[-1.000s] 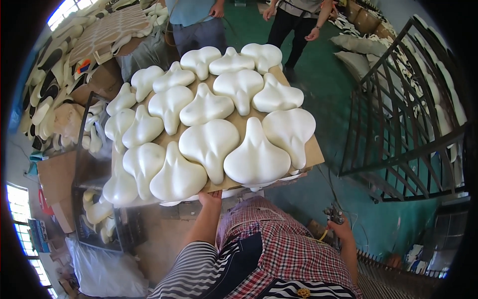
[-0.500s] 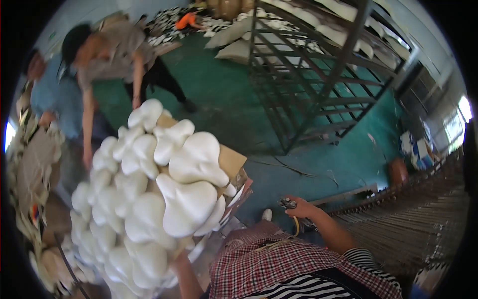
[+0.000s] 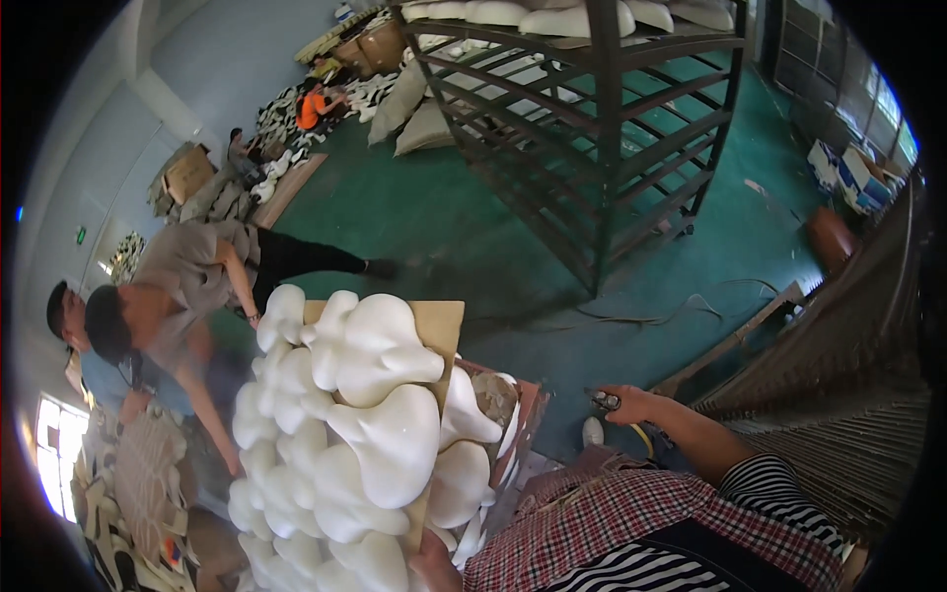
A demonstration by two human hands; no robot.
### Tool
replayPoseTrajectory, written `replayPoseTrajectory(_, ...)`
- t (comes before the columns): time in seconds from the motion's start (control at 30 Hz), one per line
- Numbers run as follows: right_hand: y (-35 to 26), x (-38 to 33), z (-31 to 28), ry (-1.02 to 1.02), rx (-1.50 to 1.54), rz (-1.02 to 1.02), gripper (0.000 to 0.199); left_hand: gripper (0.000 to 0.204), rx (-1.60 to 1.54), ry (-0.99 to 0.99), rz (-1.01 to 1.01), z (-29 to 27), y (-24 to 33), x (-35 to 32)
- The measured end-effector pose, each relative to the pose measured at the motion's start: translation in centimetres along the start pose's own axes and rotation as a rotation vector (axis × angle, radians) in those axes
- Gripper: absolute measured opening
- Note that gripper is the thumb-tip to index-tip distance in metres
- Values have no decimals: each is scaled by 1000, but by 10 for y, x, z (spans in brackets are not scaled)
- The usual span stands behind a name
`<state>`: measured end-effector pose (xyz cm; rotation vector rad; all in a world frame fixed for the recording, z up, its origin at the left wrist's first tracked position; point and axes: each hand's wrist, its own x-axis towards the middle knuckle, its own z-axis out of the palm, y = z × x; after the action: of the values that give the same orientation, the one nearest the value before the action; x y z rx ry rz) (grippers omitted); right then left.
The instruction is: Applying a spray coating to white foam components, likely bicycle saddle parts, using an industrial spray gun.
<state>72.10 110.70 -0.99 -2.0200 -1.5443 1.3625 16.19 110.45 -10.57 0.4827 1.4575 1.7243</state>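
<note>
Wearer's clothing, seen from above
Red-and-white plaid shirt point(image 3: 631, 513) over black-and-white striped sleeves point(image 3: 779, 488); dark strap or apron panel point(image 3: 730, 553) across chest; forearms bare, left hand point(image 3: 434, 564) and right hand point(image 3: 631, 405) ungloved.

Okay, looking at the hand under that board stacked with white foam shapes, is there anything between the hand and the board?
Nothing visible. The left hand sits right at the lower edge of the brown cardboard board loaded with white moulded foam shapes, apparently gripping it directly. The right hand is apart, holding a small dark tool.
</note>
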Motion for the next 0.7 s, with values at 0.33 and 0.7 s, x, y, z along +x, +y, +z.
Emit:
replayPoseTrajectory(0.33,33,-19,-26,97,193,173,69,45,-745,290,-686,209,71,-65)
replayPoseTrajectory(0.7,109,-51,15,219,523,220,75,43,-697,-183,-697,443,85,-87)
